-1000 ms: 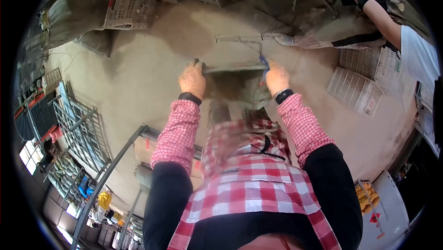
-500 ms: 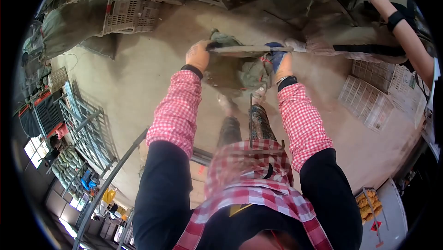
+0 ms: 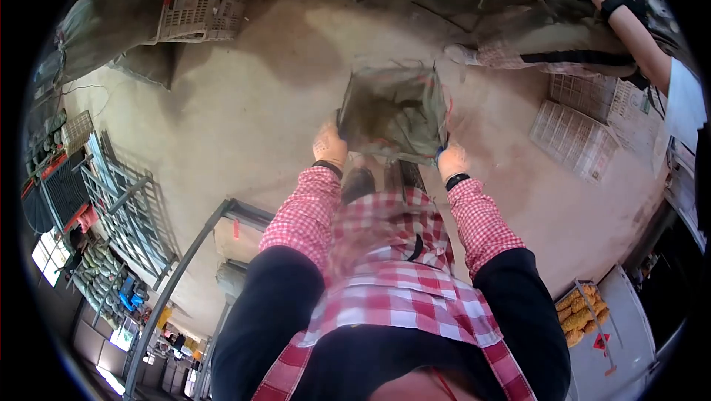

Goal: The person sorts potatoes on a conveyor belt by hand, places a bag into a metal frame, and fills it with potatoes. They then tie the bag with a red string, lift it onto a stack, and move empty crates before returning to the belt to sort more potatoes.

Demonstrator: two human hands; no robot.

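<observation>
A dull green woven sack [image 3: 394, 111] hangs in front of my body with its mouth spread open, and a red strand runs along its right side. My left hand [image 3: 330, 145], in an orange-and-dark glove, is closed on the sack's left rim. On the opposite side, my right hand [image 3: 452, 161] grips the near right corner; dark blue shows at its fingers. The sack's inside looks dark, and I cannot make out anything in it. My shoes are mostly hidden beneath it.
Another person's arm [image 3: 633, 34] and outstretched leg are at the upper right, near pale plastic crates [image 3: 574, 138]. A slatted crate [image 3: 200, 5] and a stuffed sack [image 3: 107, 34] stand at the upper left. A metal rail [image 3: 181, 264] curves close by my left side.
The sack has gone from a narrow, stretched edge with hanging folds to a wide-open mouth facing me. Both hands have come lower and nearer my body, still gripping it.
</observation>
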